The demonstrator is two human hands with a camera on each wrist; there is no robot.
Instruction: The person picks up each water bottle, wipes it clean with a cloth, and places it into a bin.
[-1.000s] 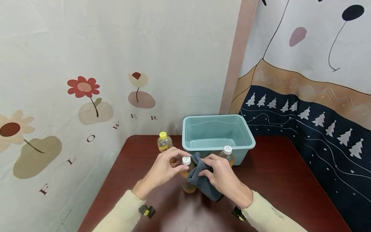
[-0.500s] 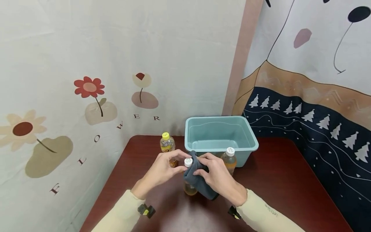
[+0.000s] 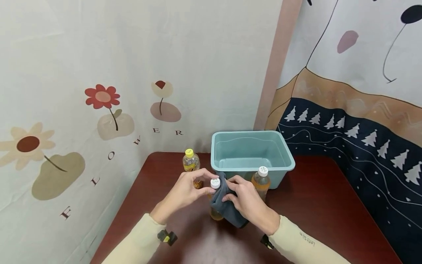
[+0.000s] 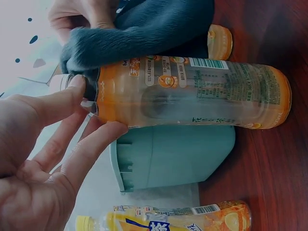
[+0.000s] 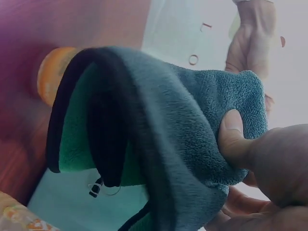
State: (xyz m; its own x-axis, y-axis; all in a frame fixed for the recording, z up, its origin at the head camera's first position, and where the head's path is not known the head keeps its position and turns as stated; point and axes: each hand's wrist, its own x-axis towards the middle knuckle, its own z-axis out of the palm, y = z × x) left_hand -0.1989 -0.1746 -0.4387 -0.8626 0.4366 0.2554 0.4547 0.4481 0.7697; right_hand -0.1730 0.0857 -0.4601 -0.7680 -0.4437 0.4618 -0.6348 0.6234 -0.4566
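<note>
A clear drink bottle with a white cap point(image 3: 215, 183) and an orange label point(image 4: 192, 91) stands on the table. My left hand point(image 3: 188, 186) pinches it at the neck, just under the cap, with thumb and fingers. In my right hand point(image 3: 249, 200) is a grey-blue cloth point(image 5: 187, 120) with a green underside and dark edging. Thumb and fingers grip the cloth, which lies against the bottle's right side and hangs down past it. In the head view the cloth and left hand cover much of the bottle's body.
Behind the hands stands a light-blue plastic bin point(image 3: 253, 169) near the wall. A yellow-capped bottle point(image 3: 191, 161) is at its left. Another white-capped bottle point(image 3: 262, 179) stands in front of the bin, beyond my right hand. The dark red table point(image 3: 316, 205) extends to the right.
The cloth has shifted slightly left across the bottle since the first frame, with my right hand, and covers more of it. My left hand keeps its hold at the neck. The head view has turned slightly.
</note>
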